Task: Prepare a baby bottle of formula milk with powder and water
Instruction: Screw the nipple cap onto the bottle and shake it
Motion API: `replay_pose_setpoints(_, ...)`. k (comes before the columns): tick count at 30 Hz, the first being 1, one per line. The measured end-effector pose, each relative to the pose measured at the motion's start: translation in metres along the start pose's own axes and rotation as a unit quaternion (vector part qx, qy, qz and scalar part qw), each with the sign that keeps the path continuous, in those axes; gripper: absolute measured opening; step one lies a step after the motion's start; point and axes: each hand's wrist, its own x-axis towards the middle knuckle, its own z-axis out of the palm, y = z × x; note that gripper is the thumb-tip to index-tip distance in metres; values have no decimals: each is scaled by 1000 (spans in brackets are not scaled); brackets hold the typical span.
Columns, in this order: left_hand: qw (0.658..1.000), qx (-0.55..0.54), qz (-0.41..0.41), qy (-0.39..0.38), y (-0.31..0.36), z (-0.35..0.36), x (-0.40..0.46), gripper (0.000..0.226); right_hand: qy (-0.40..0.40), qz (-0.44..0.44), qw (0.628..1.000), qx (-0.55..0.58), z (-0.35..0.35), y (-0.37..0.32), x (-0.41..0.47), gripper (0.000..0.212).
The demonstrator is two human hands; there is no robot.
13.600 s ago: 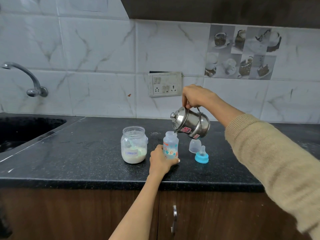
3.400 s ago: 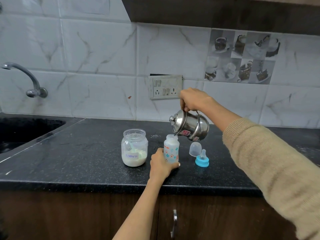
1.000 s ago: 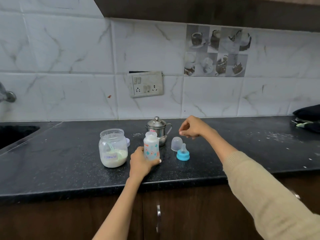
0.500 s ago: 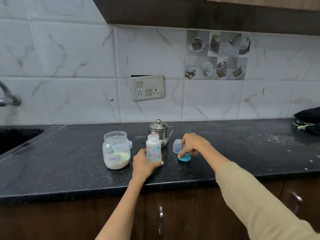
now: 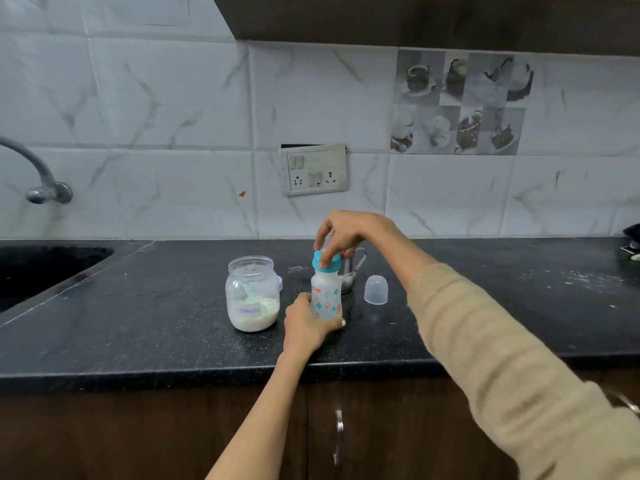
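Note:
The baby bottle point(image 5: 326, 299), white with coloured prints, stands upright on the black counter point(image 5: 156, 317). My left hand point(image 5: 304, 323) grips its lower part. On the bottle's neck sits the blue teat ring point(image 5: 326, 263), and my right hand point(image 5: 343, 233) holds it from above with the fingertips. The open formula jar point(image 5: 252, 294), with white powder and a scoop inside, stands just left of the bottle. Behind the bottle, the steel kettle point(image 5: 349, 271) is mostly hidden. The clear bottle cap point(image 5: 376, 289) stands to the right.
A sink point(image 5: 41, 268) lies at the far left under a tap point(image 5: 38, 174). A switch plate point(image 5: 313, 169) is on the tiled wall. Powder specks dot the counter at the right. A dark object point(image 5: 632, 237) sits at the right edge. Cabinet doors are below.
My right hand set the kettle down behind the bottle, picked the blue teat ring off the counter and brought it onto the bottle's neck. My left hand kept its hold on the bottle.

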Motion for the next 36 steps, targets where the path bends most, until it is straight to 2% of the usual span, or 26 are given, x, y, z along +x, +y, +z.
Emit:
replay_pose_setpoints(9, 1000, -2, -6, -2, 0, 0, 2, 74, -2, 24, 999, -45, 9, -7, 5, 47)
replay_pose_setpoints(12, 1000, -2, -10, -3, 0, 0, 2, 75, 51, 48, 991, -110, 17, -12, 4, 52)
replay_pose_setpoints(15, 1000, -2, -13, -5, 0, 0, 2, 76, 116, 70, 970, -199, 28, -14, 5, 67)
replay_pose_setpoints(17, 1000, -3, -13, -7, 0, 0, 2, 75, 127, 82, 969, -194, 31, -11, 5, 73)
replay_pose_setpoints(19, 1000, -2, -12, -8, 0, 0, 2, 73, 110, 84, 978, -158, 25, -9, 0, 73)
replay_pose_setpoints(24, 1000, -2, -4, -4, 0, -1, 2, 73, -12, 47, 996, -69, 11, 0, 1, 61)
replay_pose_setpoints(31, 1000, 1, -1, -12, 2, -1, 1, 72, -43, 8, 999, 20, 13, 11, 2, 41)
replay_pose_setpoints(36, 1000, 4, -1, -16, 1, -1, 2, 72, -72, -30, 997, 20, 7, 7, 0, 44)
